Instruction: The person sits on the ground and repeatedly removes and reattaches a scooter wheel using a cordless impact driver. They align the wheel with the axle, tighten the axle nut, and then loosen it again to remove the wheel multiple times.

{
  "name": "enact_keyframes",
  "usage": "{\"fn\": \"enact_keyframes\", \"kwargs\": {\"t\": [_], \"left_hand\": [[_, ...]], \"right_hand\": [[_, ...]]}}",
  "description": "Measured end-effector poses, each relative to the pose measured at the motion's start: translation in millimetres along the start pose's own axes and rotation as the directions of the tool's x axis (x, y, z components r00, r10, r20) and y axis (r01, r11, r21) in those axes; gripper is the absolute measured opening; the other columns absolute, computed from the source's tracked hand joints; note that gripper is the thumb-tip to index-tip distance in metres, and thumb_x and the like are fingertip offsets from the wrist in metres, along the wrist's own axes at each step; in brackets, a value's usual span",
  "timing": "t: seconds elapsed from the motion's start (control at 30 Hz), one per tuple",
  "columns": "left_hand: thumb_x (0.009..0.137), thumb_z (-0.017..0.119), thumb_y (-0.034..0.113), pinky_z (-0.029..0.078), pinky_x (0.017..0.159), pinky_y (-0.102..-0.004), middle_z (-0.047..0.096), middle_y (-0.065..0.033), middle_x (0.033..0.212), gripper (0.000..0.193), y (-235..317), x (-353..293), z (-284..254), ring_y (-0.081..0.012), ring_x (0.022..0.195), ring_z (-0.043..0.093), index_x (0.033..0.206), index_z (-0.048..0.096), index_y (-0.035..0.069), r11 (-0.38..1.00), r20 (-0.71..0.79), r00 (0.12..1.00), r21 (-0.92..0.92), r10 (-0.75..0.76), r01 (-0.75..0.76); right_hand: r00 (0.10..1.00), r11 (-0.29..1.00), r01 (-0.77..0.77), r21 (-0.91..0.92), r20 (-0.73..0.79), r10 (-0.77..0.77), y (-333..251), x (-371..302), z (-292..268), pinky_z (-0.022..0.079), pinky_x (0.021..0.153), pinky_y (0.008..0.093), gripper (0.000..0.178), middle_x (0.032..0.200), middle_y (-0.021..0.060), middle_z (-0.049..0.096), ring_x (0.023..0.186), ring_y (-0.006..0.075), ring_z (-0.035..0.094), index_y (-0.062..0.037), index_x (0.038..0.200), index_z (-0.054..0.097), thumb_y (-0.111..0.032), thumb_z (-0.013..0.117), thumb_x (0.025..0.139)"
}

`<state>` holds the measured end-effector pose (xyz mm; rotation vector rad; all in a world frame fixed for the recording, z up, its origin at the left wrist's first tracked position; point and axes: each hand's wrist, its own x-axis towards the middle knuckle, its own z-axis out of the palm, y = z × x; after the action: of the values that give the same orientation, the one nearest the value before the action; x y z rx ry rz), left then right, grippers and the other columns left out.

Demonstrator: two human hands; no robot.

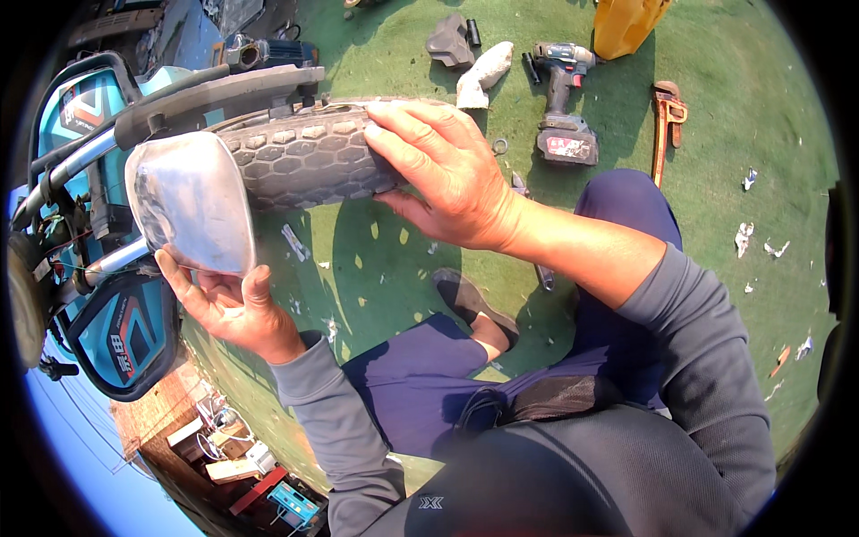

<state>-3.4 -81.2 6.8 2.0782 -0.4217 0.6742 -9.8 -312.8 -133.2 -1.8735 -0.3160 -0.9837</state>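
Note:
A black knobbly tyre (309, 157) on a wheel extends from the front of a teal and black two-wheeler at the left. My right hand (447, 174) is wrapped round its right end, fingers over the top of the tread and thumb on the near side. A silvery, scuffed mudguard (192, 201) covers the tyre's left part. Palm up, my left hand (237, 309) is at the mudguard's lower edge, thumb and index finger apart, fingertips close against the metal. Whether those fingertips bear any weight cannot be told.
On the green mat (707, 259) beyond my right hand lie a cordless impact wrench (564, 103), a whitish glove-like item (486, 73), a grey battery-like block (450, 42) and a rusty pipe wrench (667, 125). A yellow container (629, 27) stands at the top. White scraps are scattered about.

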Motion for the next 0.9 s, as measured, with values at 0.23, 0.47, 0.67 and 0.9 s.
{"fn": "enact_keyframes", "kwargs": {"t": [0.23, 0.47, 0.67, 0.9], "left_hand": [[0.075, 0.098, 0.029, 0.05, 0.095, -0.0326, 0.057, -0.0135, 0.14, 0.111, 0, 3, 3, -0.0194, 0.108, 0.06, 0.163, 0.033, 0.006, 0.998, -0.038, 0.999, 0.07, 0.001, 0.001], [0.075, 0.098, 0.032, 0.051, 0.091, -0.0303, 0.058, -0.011, 0.131, 0.11, 8, 11, 16, -0.0185, 0.105, 0.061, 0.161, 0.036, 0.003, 0.997, -0.058, 0.998, 0.075, 0.008, -0.003], [0.076, 0.098, 0.03, 0.051, 0.09, -0.0296, 0.06, -0.0093, 0.128, 0.113, 4, 6, 8, -0.017, 0.103, 0.06, 0.163, 0.031, 0.003, 0.999, -0.028, 0.999, 0.044, -0.02, 0.021], [0.088, 0.088, 0.022, 0.049, 0.096, -0.0288, 0.052, -0.0117, 0.145, 0.091, 11, 5, 17, -0.0172, 0.111, 0.057, 0.159, 0.036, -0.001, 0.999, -0.001, 1.0, 0.037, 0.0, 0.0]], "right_hand": [[0.999, 1.0, 0.0, -0.02, 0.037, 0.0, 8, 5, -3, 0.047, 0.101, 0.0485, 0.082, 0.142, 0.0117, 0.061, 0.125, 0.0333, 0.06, -0.0085, 0.137, 0.06, -0.017, 0.089, 0.061], [1.0, 1.0, -0.004, -0.015, -0.018, 0.003, 15, 9, -1, 0.048, 0.101, 0.0474, 0.083, 0.143, 0.013, 0.061, 0.124, 0.0341, 0.06, -0.0077, 0.138, 0.06, -0.014, 0.09, 0.061], [0.999, 1.0, 0.009, 0.005, -0.031, -0.008, 14, 5, 1, 0.048, 0.101, 0.0466, 0.083, 0.138, 0.0122, 0.063, 0.121, 0.0344, 0.061, -0.008, 0.136, 0.061, -0.014, 0.092, 0.059], [0.999, 0.999, 0.038, -0.011, -0.011, -0.039, 24, 10, -2, 0.049, 0.1, 0.0459, 0.083, 0.138, 0.0096, 0.063, 0.12, 0.0325, 0.062, -0.0098, 0.137, 0.061, -0.017, 0.093, 0.061]]}}
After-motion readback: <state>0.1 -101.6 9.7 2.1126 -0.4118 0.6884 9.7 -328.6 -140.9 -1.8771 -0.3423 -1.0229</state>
